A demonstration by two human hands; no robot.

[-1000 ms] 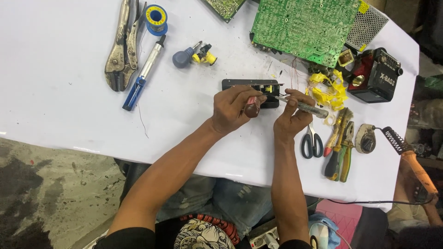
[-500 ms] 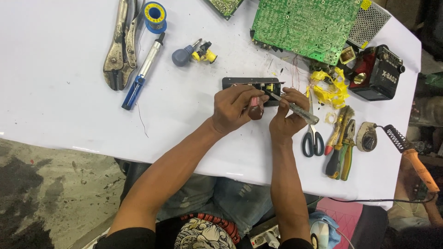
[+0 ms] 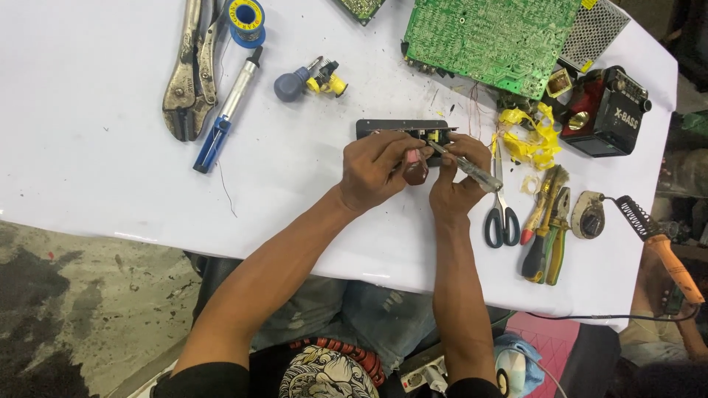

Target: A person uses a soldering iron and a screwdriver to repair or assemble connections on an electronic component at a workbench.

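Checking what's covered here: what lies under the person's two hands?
Under the left hand and right hand lies a small black panel with yellow parts at one end, on the white table. Its near edge is hidden by the hands.

I see a white table (image 3: 88, 147), a green circuit board (image 3: 490, 37), tangled yellow tape (image 3: 531, 136), a red and black radio (image 3: 605, 110), a blue solder spool (image 3: 245, 16), black-handled scissors (image 3: 501, 214), and a black panel (image 3: 391, 127).
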